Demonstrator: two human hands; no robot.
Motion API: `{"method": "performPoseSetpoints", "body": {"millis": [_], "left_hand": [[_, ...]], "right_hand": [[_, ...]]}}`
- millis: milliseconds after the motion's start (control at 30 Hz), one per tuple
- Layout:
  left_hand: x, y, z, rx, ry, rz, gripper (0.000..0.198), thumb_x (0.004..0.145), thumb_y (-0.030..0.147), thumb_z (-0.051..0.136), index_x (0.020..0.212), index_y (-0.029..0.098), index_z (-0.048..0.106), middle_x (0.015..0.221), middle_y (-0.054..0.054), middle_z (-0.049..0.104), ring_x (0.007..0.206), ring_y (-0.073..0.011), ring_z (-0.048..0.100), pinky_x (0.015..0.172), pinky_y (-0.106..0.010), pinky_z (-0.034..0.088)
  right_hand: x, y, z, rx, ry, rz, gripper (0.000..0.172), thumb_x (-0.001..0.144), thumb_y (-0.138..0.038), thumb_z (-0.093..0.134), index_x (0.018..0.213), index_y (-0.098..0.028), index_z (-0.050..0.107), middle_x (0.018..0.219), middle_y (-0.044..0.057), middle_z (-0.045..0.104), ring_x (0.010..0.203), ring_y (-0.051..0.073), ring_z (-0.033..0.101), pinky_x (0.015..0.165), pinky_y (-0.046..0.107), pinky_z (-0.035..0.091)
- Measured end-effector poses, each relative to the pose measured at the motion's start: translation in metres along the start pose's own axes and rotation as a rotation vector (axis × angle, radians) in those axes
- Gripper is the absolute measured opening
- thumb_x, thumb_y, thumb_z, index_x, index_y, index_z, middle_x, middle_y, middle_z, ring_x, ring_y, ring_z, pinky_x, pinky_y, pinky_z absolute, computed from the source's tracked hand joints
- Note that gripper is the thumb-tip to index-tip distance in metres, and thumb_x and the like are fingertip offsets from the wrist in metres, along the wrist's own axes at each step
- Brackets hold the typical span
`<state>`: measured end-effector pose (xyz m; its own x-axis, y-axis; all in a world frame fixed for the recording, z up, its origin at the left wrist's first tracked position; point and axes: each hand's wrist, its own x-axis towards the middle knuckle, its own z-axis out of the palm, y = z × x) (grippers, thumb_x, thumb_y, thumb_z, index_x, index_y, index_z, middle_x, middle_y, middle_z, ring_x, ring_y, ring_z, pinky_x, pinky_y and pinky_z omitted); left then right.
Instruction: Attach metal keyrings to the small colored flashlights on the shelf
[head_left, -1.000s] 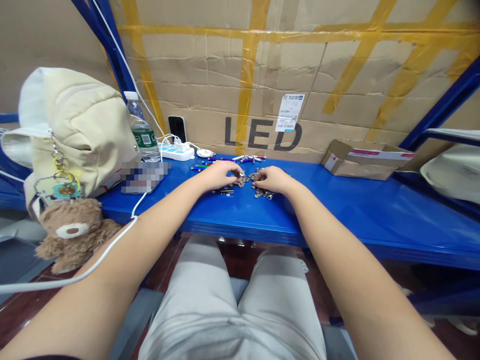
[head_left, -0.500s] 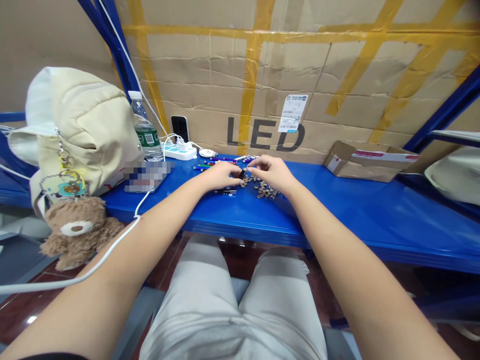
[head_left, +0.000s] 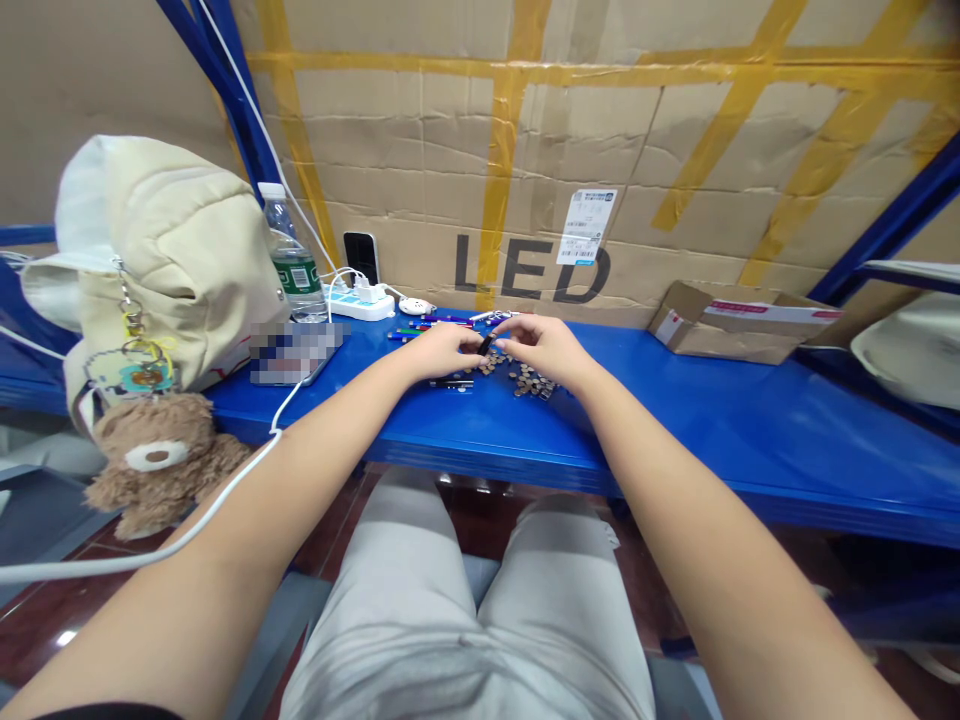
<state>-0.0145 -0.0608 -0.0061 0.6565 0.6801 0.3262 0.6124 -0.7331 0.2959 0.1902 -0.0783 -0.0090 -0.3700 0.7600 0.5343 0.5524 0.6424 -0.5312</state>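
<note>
Between the fingertips of both hands is a small black piece (head_left: pixel 486 346), too small to identify. My left hand (head_left: pixel 448 350) is closed on it from the left. From the right, my right hand (head_left: pixel 545 347) reaches it with thumb and index finger pinched; whether they grip the same piece or a tiny one at its end is unclear. Small round metal pieces (head_left: pixel 531 382) lie in a loose heap under and beside the hands. A dark pen-like part (head_left: pixel 451 384) rests in front of my left hand. Behind it are several coloured pens (head_left: pixel 411 331).
On the blue table (head_left: pixel 675 420), a phone (head_left: pixel 300 355), bottle (head_left: pixel 298 270), power strip (head_left: pixel 360 302) and cream bag (head_left: pixel 172 250) with a toy bear (head_left: pixel 161 460) stand left. An open cardboard box (head_left: pixel 739 325) sits right. A white cable crosses my left forearm.
The black piece between my fingertips has tilted slightly, and my right fingers have shifted a little. Otherwise the hands stay in nearly the same place.
</note>
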Motion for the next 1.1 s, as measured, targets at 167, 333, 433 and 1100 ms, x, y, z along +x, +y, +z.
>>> {"method": "performPoseSetpoints", "body": {"millis": [167,333,433,1100], "left_hand": [[0.000,-0.002,0.001,-0.002,0.001,0.008,0.022,0.080,0.036,0.055,0.072,0.016,0.061,0.070,-0.001,0.061,0.065,-0.0147,0.053,0.061,-0.026,0.036],[0.001,-0.001,0.002,0.019,-0.001,-0.016,0.023,0.079,0.035,0.055,0.065,0.016,0.056,0.064,0.000,0.056,0.061,-0.0140,0.050,0.059,-0.026,0.033],[0.001,-0.001,0.002,0.027,-0.007,-0.025,0.025,0.079,0.036,0.056,0.063,0.017,0.052,0.063,0.001,0.054,0.060,-0.0134,0.047,0.058,-0.026,0.032],[0.001,-0.003,0.003,0.072,-0.022,0.001,0.028,0.079,0.037,0.057,0.062,0.016,0.050,0.064,0.000,0.052,0.059,-0.0125,0.045,0.057,-0.025,0.030]], "right_hand": [[-0.001,-0.004,-0.001,-0.024,0.007,-0.036,0.023,0.078,-0.032,0.059,0.093,-0.018,0.071,0.076,0.002,0.063,0.065,0.013,0.050,0.062,0.027,0.039],[0.000,-0.001,0.002,-0.059,0.040,-0.011,0.024,0.078,-0.032,0.059,0.094,-0.018,0.070,0.071,0.001,0.062,0.064,0.013,0.050,0.062,0.027,0.040],[0.000,-0.003,0.001,-0.046,0.060,0.003,0.021,0.078,-0.032,0.059,0.088,-0.016,0.069,0.069,0.001,0.061,0.063,0.012,0.050,0.061,0.027,0.040],[-0.019,-0.012,-0.025,-0.116,-0.518,0.174,0.028,0.068,-0.042,0.067,0.083,-0.019,0.073,0.072,0.001,0.064,0.065,0.013,0.052,0.060,0.024,0.039]]}}
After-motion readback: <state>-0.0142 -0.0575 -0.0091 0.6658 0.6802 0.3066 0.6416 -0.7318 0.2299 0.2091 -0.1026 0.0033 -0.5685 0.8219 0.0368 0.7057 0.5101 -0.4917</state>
